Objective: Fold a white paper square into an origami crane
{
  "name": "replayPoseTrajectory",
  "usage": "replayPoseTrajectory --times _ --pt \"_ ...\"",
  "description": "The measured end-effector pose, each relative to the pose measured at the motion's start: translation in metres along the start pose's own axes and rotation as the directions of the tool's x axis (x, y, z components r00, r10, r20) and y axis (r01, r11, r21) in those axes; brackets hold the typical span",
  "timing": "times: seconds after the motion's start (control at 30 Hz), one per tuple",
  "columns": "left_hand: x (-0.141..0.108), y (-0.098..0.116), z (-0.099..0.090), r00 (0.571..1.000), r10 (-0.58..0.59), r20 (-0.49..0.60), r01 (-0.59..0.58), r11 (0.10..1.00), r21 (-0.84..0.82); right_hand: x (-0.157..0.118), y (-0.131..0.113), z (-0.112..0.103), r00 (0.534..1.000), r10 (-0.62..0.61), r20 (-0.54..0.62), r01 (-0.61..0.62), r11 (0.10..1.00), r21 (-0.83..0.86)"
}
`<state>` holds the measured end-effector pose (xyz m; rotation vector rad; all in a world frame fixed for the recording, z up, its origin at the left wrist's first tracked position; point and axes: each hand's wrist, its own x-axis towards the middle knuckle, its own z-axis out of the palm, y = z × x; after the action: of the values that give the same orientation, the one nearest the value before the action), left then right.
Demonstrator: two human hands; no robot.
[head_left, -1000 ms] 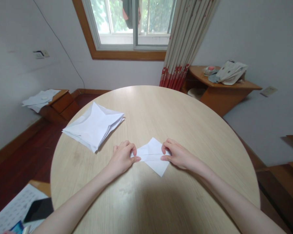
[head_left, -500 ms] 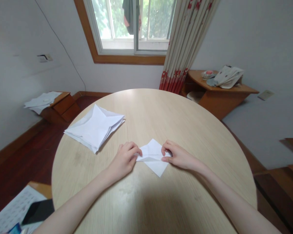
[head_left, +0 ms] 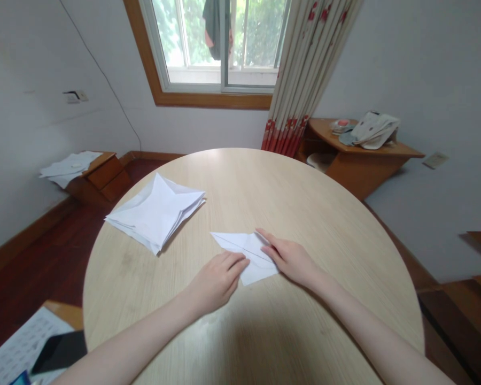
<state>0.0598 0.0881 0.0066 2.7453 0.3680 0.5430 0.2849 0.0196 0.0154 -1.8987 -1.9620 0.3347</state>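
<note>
A small white sheet of folded paper [head_left: 240, 243] lies turned at a slant on the round table [head_left: 304, 203], with crease lines across it. My left hand [head_left: 220, 275] is at its near left edge, fingers together and closed on the paper there. On the right side, my right hand [head_left: 291, 256] grips the paper's edge, thumb on top and index finger stretched along the far right edge. Its other fingers are curled and partly hidden. Left of the hands rests a stack of white paper sheets [head_left: 156, 214] with creased, pointed corners.
At the lower left, a black phone [head_left: 60, 352] lies on a printed sheet [head_left: 8, 350] beside the table. A small drawer cabinet [head_left: 106, 176] with papers stands at the far left. Behind the table are a window, a curtain [head_left: 300, 85] and a corner shelf [head_left: 369, 147] holding a cloth bag.
The folded paper has been turned, so its long crease now runs from upper left to lower right. My left hand has moved slightly right and nearer; my right index finger has stretched out.
</note>
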Motion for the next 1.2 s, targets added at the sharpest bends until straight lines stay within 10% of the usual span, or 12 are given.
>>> replayPoseTrajectory --times 0.33,0.83,1.2 --pt "0.002 0.005 0.000 0.996 -0.011 0.084 -0.010 0.968 0.249 0.001 -0.006 0.005 0.988 -0.032 0.148 0.081 0.938 -0.338" --pt "0.002 -0.002 -0.004 0.991 -0.099 -0.090 0.122 0.942 0.311 -0.009 -0.019 -0.007 0.941 -0.314 0.127 0.331 0.932 -0.149" --pt "-0.001 -0.014 0.002 0.996 -0.090 -0.029 0.094 0.955 0.282 -0.005 -0.012 0.004 0.873 -0.442 -0.206 0.451 0.892 -0.001"
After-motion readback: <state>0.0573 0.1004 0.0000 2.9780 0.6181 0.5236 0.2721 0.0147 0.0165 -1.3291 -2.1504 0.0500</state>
